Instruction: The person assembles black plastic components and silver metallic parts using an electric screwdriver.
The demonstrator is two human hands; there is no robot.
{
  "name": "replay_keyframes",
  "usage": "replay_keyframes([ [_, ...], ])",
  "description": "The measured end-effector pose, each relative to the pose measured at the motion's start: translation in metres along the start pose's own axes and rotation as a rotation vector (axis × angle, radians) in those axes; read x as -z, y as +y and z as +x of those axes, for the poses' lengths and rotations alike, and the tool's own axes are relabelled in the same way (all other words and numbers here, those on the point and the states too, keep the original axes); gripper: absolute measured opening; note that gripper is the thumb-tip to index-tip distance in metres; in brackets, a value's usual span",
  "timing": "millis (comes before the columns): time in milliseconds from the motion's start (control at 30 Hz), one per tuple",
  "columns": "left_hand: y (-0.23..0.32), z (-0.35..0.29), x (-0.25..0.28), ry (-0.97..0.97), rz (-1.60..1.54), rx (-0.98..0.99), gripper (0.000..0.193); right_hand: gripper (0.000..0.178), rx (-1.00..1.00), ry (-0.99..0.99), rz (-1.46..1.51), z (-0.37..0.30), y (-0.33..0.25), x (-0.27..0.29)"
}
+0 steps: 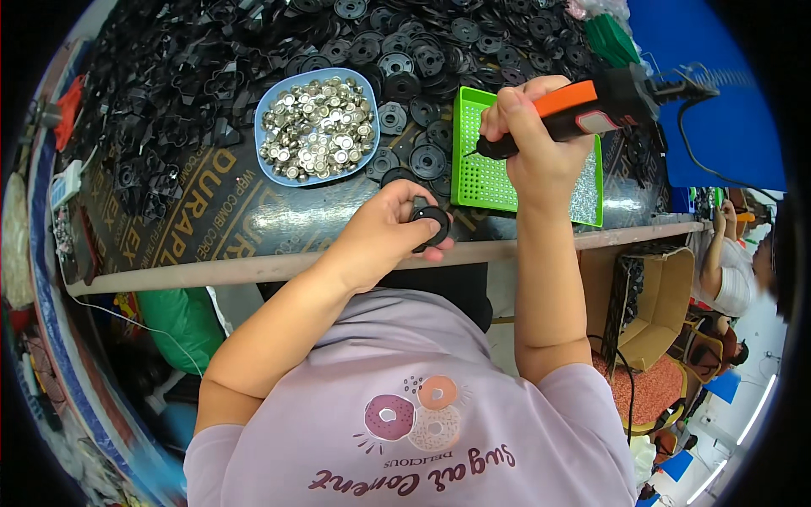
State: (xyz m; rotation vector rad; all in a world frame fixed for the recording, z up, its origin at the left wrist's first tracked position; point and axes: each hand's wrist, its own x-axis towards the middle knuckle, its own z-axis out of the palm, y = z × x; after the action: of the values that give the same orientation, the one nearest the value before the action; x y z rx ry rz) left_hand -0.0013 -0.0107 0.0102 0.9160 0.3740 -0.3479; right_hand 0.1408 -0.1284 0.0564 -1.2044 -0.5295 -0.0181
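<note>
My left hand [390, 226] is closed around a small round black plastic part [432, 226] just above the table's front edge, its thumb lying across the part. Higher and to the right, my right hand [541, 139] grips an orange and black electric screwdriver [574, 110]. The tool lies nearly level, its thin bit pointing left over a green perforated tray [480, 193]. Small silvery pieces, perhaps screws, lie in the tray's right part, partly behind my right wrist. Left of the tray stands a blue bowl [263, 160] full of shiny metal caps.
Black plastic parts [177, 93] are heaped across the far side and left of the table. Loose black discs [427, 160] lie between bowl and tray. A coiled cable [731, 78] runs from the screwdriver. An open cardboard box [663, 304] stands below at right; other people sit beyond.
</note>
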Motion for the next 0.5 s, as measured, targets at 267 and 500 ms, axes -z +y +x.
replay_keyframes([
  [267, -0.0013, 0.0020, 0.0014, 0.002, -0.016, -0.004, 0.023, 0.014, 0.010, -0.059, -0.124, -0.0019, 0.0028, 0.0026],
  [500, 0.0012, 0.0019, -0.0013, 0.036, -0.020, 0.004, 0.024, 0.014, 0.037, -0.086, -0.113, -0.0021, 0.0053, 0.0046],
])
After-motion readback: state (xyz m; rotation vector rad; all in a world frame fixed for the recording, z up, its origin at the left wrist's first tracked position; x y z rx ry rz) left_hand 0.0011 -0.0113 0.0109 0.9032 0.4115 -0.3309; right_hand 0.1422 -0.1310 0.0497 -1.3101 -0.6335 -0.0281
